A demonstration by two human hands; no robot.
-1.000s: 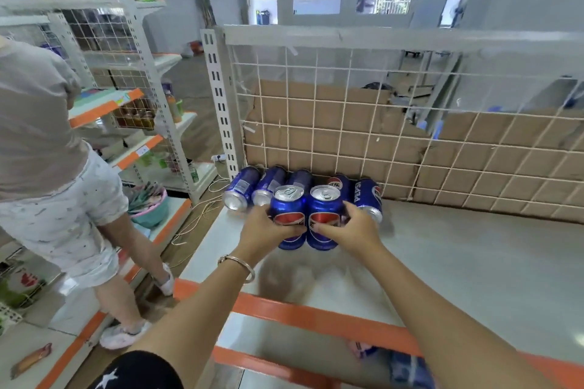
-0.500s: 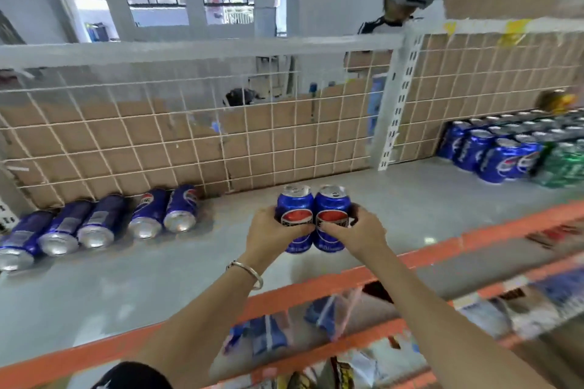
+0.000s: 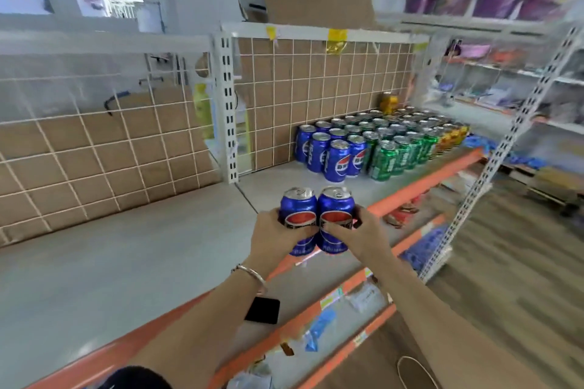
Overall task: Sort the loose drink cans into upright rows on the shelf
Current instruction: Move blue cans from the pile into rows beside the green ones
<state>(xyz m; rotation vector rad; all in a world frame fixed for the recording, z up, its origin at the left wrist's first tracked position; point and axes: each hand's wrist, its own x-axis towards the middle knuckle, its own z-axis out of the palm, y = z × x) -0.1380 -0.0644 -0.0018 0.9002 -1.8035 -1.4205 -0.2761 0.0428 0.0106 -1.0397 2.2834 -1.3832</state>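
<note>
I had each hand, left (image 3: 271,238) and right (image 3: 357,235), clamped on an upright can (image 3: 298,218), pressed together; ahead-right stood the rows (image 3: 373,145). Setting both down clumsily could topple neighbours.

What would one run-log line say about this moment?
step: carrying | left hand: holds blue can | right hand: holds second blue can | cans: upright, side by side | ahead: can rows on shelf
</note>
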